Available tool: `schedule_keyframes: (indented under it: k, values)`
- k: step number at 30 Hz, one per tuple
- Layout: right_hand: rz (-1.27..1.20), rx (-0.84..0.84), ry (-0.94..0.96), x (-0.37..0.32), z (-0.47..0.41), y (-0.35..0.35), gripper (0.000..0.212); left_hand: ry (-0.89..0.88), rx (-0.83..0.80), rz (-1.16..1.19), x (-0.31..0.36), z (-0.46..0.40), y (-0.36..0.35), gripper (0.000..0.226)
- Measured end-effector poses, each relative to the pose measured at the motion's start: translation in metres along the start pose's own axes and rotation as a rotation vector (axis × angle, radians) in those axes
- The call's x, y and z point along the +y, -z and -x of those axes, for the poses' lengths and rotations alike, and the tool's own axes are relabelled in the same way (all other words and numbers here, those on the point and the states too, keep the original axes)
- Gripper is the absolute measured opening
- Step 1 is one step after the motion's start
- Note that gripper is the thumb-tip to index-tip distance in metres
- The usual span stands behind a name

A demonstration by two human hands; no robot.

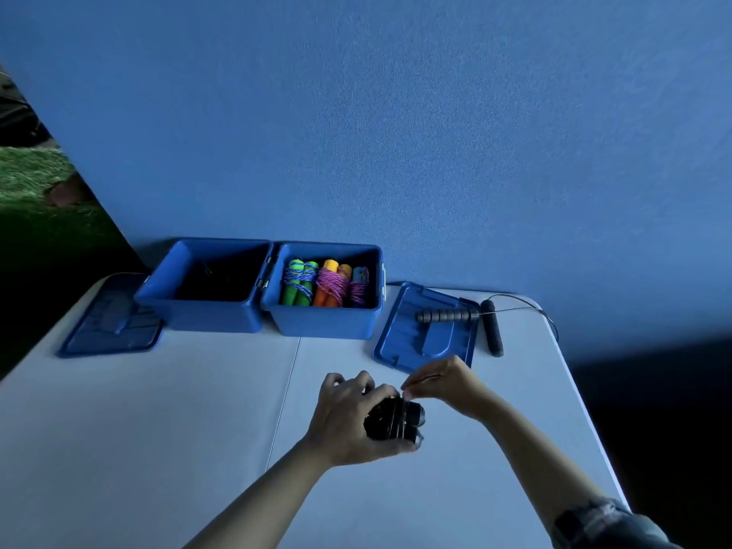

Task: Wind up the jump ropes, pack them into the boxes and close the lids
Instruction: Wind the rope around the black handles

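The person is standing at the white worktop (158, 410) and holding a black jump rope (394, 420) just above it, near the front edge. The left hand (348, 414) is wrapping its fingers round the paired handles, while the right hand (443, 384) is pinching the thin cord between fingertips, right beside the bundle.

The cord looks thin, springy and slick, so I would guess the coils are wanting to slip loose unless the handles are being squeezed together. The whole bundle seems light; the handles are the sensible place to grip.

At the back, the right box (328, 322) is holding three colourful wound ropes; the left box (198, 311) is looking dark inside. Both lids are lying off, and another black rope (491, 326) is sprawling unwound by the right lid (400, 338).
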State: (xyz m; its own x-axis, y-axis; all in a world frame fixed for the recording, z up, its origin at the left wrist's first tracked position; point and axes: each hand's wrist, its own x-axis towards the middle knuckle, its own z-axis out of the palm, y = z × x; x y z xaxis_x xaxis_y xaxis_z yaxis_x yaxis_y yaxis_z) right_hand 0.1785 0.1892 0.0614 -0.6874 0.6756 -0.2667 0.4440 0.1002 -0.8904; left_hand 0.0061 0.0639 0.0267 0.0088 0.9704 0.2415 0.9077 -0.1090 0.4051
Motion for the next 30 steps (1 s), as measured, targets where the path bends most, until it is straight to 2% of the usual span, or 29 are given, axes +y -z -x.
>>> schedule_keyframes:
  k: [2, 6, 10, 14, 17, 19, 22, 26, 28, 30]
  values:
    - [0.035, 0.025, -0.026, 0.004, 0.002, -0.007, 0.016, -0.003, 0.035, 0.004, 0.0, 0.002, -0.003, 0.057]
    - [-0.028, 0.058, -0.066, 0.008, 0.002, -0.015, 0.027, -0.043, 0.056, -0.029, 0.001, 0.006, -0.015, 0.056]
    - [-0.08, 0.138, -0.127, 0.013, 0.002, -0.02, 0.025, -0.009, 0.053, -0.054, 0.0, 0.003, -0.022, 0.054]
    - [-0.215, 0.146, -0.295, 0.014, -0.001, -0.029, 0.016, 0.057, -0.013, -0.07, -0.003, 0.0, -0.025, 0.054]
    - [-0.238, 0.163, -0.307, 0.015, -0.004, -0.032, 0.009, 0.142, -0.052, -0.047, -0.002, 0.002, -0.028, 0.058]
    - [-0.278, 0.169, -0.311, 0.014, -0.007, -0.032, 0.016, 0.162, -0.061, -0.058, -0.002, 0.004, -0.033, 0.061]
    - [-0.322, 0.185, -0.346, 0.013, -0.009, -0.029, 0.025, 0.114, -0.049, -0.088, -0.004, 0.007, -0.037, 0.061]
    - [-0.343, 0.227, -0.359, 0.017, -0.011, -0.028, 0.021, 0.019, 0.002, -0.136, -0.004, 0.007, -0.038, 0.059]
    - [-0.415, 0.282, -0.423, 0.017, -0.013, -0.03, 0.014, 0.02, 0.047, -0.168, -0.003, 0.004, -0.039, 0.055]
    - [-0.404, 0.288, -0.534, 0.017, -0.015, -0.031, 0.026, 0.064, 0.08, -0.208, -0.005, 0.001, -0.039, 0.053]
